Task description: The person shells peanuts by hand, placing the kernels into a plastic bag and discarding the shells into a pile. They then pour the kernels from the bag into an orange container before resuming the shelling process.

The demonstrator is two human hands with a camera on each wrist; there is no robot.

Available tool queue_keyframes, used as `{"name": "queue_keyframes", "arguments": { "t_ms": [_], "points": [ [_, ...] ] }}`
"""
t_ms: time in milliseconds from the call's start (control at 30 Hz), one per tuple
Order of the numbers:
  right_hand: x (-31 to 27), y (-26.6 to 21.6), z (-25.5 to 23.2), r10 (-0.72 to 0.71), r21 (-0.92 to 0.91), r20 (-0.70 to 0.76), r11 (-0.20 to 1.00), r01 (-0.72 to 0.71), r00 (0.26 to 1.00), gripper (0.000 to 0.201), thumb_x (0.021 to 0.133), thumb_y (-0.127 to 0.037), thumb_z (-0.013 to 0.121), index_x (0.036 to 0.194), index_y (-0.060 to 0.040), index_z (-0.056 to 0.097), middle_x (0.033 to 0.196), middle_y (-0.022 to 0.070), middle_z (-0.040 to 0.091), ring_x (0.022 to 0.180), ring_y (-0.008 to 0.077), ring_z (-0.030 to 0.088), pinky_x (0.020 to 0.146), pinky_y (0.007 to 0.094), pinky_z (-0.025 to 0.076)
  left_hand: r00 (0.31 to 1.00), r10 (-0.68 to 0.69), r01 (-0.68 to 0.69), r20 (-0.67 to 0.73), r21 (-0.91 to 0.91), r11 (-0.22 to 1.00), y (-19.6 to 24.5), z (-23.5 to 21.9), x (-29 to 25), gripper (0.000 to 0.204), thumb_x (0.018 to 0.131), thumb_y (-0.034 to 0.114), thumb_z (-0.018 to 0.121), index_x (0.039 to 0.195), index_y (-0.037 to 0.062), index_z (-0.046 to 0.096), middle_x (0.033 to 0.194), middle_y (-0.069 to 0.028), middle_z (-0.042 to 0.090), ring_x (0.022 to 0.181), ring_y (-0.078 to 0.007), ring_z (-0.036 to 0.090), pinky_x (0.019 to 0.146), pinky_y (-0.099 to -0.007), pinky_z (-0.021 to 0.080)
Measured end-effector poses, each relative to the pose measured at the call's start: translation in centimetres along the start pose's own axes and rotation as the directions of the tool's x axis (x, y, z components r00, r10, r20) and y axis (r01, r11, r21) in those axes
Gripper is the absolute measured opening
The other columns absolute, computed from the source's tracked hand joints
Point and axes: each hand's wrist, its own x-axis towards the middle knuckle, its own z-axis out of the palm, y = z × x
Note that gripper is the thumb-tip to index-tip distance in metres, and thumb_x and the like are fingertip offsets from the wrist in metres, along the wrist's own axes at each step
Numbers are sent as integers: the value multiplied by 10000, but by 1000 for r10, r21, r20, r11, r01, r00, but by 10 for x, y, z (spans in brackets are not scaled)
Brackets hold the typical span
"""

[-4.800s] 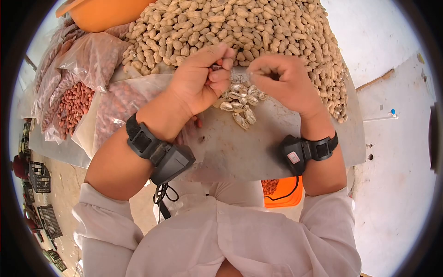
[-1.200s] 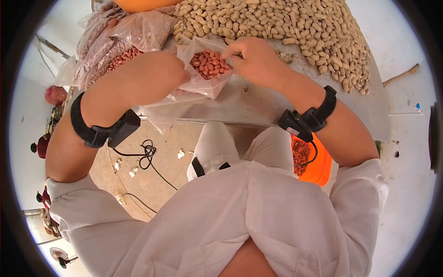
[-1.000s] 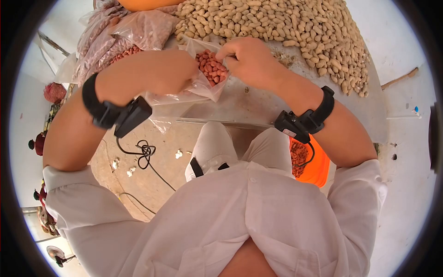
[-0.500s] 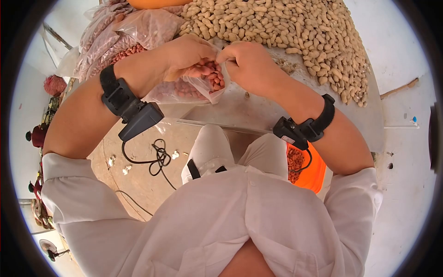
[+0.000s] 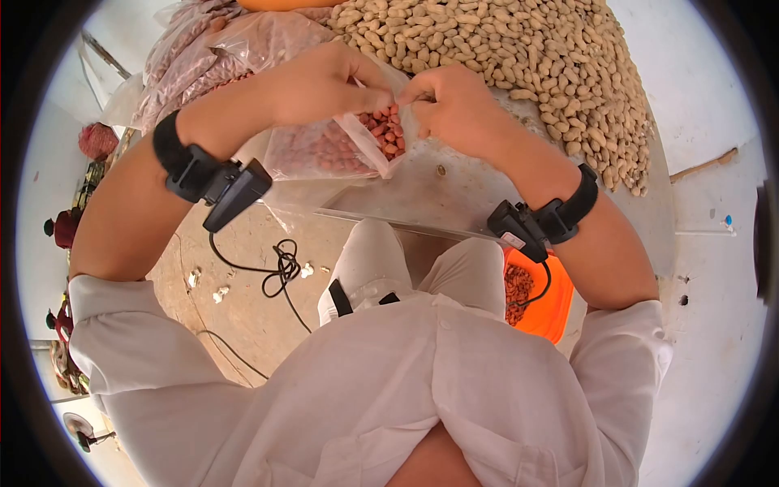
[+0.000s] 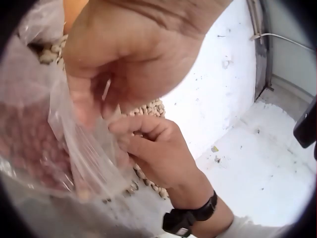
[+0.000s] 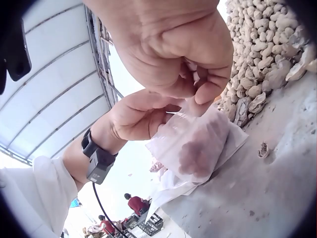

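A clear plastic bag (image 5: 320, 154) of red-skinned peanut kernels (image 5: 388, 134) lies at the table's near left side, its mouth facing the right. My left hand (image 5: 345, 81) pinches the bag's upper rim between thumb and fingers. Close beside it, my right hand (image 5: 458, 109) pinches the rim from the other side, index finger curled against thumb. Both hands (image 7: 138, 116) meet at the top of the bag (image 7: 203, 144) in the right wrist view, with the film stretched up into the right fingers. In the left wrist view, the bag's film (image 6: 89, 153) hangs below the left fingers.
Unshelled peanuts (image 5: 519, 57) are heaped across the back of the metal table (image 5: 406, 195). Larger bags of kernels (image 5: 260, 45) stand at back left, near an orange basin (image 5: 288, 3). An orange tub (image 5: 552, 300) sits below the table edge; a black cable (image 5: 280, 268) hangs from the left wrist.
Earlier both hands were over empty shells, the left holding kernels. Later the left hand was at the bag's mouth by the kernels; now it has risen to the rim, beside the right hand.
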Motion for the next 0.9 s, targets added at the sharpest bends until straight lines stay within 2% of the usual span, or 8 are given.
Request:
{"name": "queue_keyframes", "arguments": {
  "t_ms": [33,100,200,500,600,700,733,900],
  "points": [
    [0,1,-1,18,19,2,1000,-18,1000,224,788,-24,502,929,78,644,701,124,639,582,164,643,545,292,496,972,234,-233,9,133,963,-4,-2,-4,255,801,158,665,1027,41,653,1036,-69,612,875,-190,591,703,-289,482],
    [1,-1,-5,75,80,18,994,-76,997,234,785,-25,502,940,74,645,680,117,636,583,154,635,545,284,492,763,636,-628,118,367,686,-15,-8,-14,271,745,131,696,999,45,660,1028,-91,617,864,-236,600,706,-312,484],
    [3,-6,-7,126,119,51,984,-131,991,244,780,-23,505,958,71,643,668,114,634,583,144,622,547,270,486,760,640,-588,114,540,602,-28,0,-27,281,698,52,687,971,29,628,998,-130,614,859,-296,596,729,-323,485],
    [45,-59,-25,36,189,59,981,-47,998,123,806,-44,557,861,10,653,721,94,630,594,160,592,552,276,473,882,382,-262,-275,386,884,-53,-51,-47,148,808,-69,524,947,-20,528,967,-93,556,832,-206,558,749,-286,460],
    [70,-90,-29,-77,286,34,956,64,996,120,808,-24,552,810,4,668,693,106,627,607,180,599,556,294,479,833,374,-237,-408,348,907,-54,-89,-64,146,836,-60,493,971,-15,522,932,-62,538,850,-178,532,774,-270,448],
    [83,-106,-20,-188,380,-11,907,178,982,132,805,-8,541,815,34,666,694,129,635,611,188,610,557,293,486,777,416,-151,-472,503,851,-19,-104,-80,47,856,-7,508,840,18,544,730,-26,525,648,-97,455,597,-224,406],
    [85,-111,-18,-217,409,-30,888,210,976,131,804,-5,542,814,42,664,699,134,637,610,190,612,556,291,488,784,304,-72,-542,406,911,-18,-110,-83,121,790,-96,457,832,-9,531,753,-27,516,714,-110,451,658,-243,411],
    [98,-115,-7,-266,542,-146,784,302,953,125,807,-8,559,828,62,660,732,152,646,627,199,628,569,281,501,681,494,-166,-540,543,823,-4,-119,-86,90,797,-74,497,844,-13,543,764,-31,541,708,-114,472,660,-266,432]
  ]
}}
